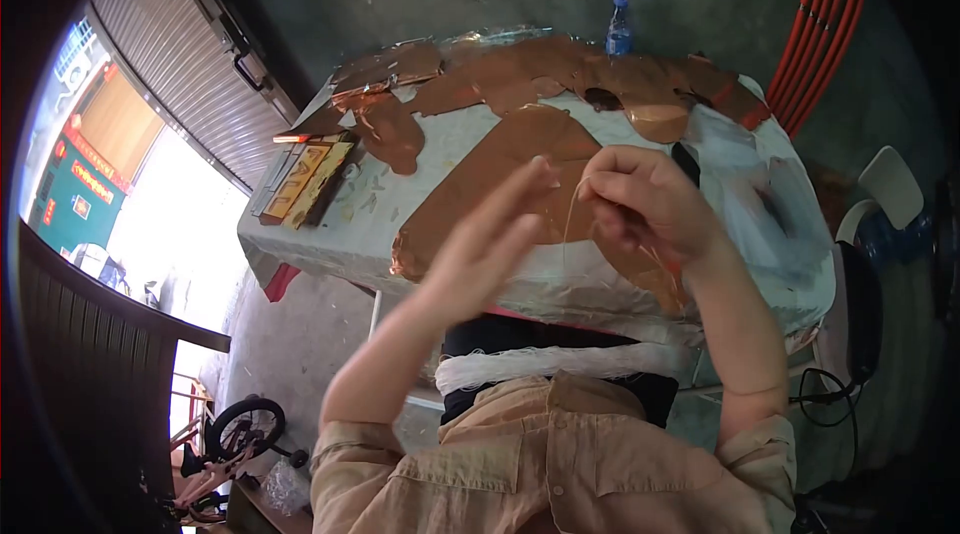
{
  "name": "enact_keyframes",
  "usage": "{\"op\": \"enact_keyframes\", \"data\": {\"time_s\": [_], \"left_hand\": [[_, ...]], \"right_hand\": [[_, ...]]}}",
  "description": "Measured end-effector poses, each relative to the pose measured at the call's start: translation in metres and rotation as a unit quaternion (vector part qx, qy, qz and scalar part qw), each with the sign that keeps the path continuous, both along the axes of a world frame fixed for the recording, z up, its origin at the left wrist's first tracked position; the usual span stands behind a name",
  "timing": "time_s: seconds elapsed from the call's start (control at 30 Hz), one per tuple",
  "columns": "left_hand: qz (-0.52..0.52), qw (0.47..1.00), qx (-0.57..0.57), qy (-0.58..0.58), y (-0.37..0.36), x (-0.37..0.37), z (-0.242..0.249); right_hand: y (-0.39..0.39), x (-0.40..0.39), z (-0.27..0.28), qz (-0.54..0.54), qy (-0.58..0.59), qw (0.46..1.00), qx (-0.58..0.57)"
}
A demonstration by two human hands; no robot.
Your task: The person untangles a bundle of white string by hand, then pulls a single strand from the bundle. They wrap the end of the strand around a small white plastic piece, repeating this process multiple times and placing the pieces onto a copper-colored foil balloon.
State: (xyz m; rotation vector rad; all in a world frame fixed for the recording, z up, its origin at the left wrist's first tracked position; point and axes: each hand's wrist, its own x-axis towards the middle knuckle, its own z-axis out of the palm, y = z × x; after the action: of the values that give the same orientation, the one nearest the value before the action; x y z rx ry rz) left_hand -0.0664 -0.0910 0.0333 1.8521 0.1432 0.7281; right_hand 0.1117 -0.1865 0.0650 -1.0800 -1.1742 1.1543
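Observation:
Above the front part of the table, my right hand [640,196] pinches a thin pale thread [567,224] that hangs down from its fingertips. To its left, my left hand [500,239] is raised with its fingers apart, slightly blurred, and nothing shows in it. Under both hands lies a large brown sheet [470,179] on the white-covered table. A bundle of white threads [560,365] lies across my lap.
More brown pieces [530,69] line the table's far side, near a blue bottle [619,29]. A tray of tools [305,179] sits at the left end, clear plastic [745,184] at the right. Beyond are a chair [888,189], red pipes [820,24] and a bicycle [245,429].

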Motion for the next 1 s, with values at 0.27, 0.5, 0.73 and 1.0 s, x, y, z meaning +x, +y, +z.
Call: {"op": "enact_keyframes", "data": {"time_s": [0.27, 0.5, 0.73, 1.0], "left_hand": [[0.029, 0.990, -0.076, 0.118, -0.024, 0.044, -0.040], [0.050, 0.999, 0.016, -0.005, 0.016, 0.061, -0.026], [-0.043, 0.996, -0.023, 0.070, 0.023, 0.114, -0.028], [-0.069, 0.990, -0.062, 0.103, 0.063, 0.150, -0.018]], "right_hand": [[0.006, 0.019, -0.031, -0.083, 0.228, 0.968, 0.061], [0.006, 0.041, -0.031, 0.070, -0.085, 0.993, -0.045], [0.042, 0.080, -0.039, -0.165, -0.144, 0.965, 0.141], [0.031, 0.117, -0.060, -0.016, 0.017, 0.998, 0.056]]}}
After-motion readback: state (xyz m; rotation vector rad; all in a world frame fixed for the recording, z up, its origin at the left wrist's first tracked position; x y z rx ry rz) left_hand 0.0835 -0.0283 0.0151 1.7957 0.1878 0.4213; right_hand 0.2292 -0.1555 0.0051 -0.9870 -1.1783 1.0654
